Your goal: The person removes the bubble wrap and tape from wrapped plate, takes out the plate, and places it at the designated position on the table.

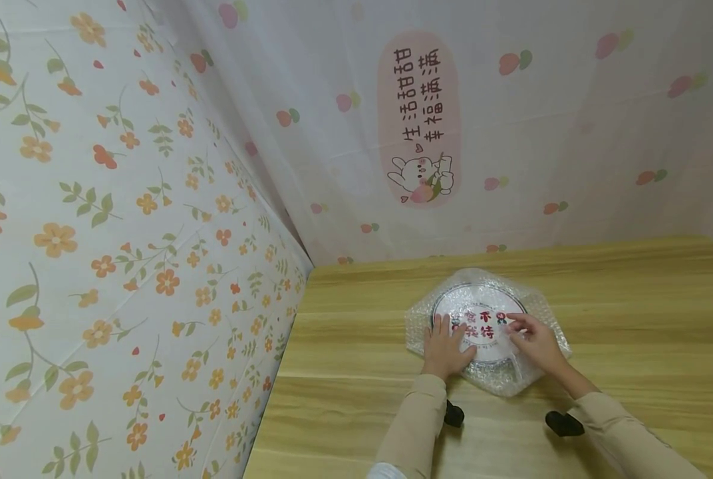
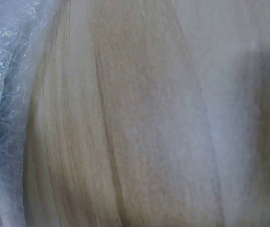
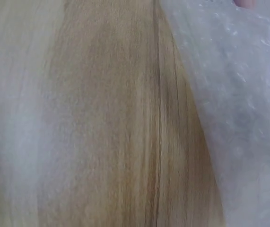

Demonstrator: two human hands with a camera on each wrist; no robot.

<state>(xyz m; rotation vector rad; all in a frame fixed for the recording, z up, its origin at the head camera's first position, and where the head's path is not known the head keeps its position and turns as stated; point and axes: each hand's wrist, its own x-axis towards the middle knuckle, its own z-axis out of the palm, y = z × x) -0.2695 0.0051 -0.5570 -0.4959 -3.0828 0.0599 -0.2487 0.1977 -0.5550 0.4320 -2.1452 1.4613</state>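
Note:
A round white plate [image 1: 479, 299] with a dark rim band and red lettering lies inside clear bubble wrap [image 1: 494, 380] on the wooden table. My left hand [image 1: 446, 347] rests on the wrap over the plate's left side, fingers spread and fairly straight. At the right side of the plate, my right hand [image 1: 536, 340] has curled fingers, with thumb and forefinger pinching the bubble wrap. Its edge shows at the left of the left wrist view as a bubbly sheet [image 2: 7, 94]. In the right wrist view the wrap [image 3: 239, 109] fills the right side, a fingertip at the top.
The wood-grain table [image 1: 344, 346] extends to both sides of the package. Behind it hangs a pale curtain [image 1: 308, 166] with fruit prints and lettering. A flowered sheet [image 1: 123, 233] borders the table on the left. Black pieces [image 1: 564, 424] show beside the sleeves.

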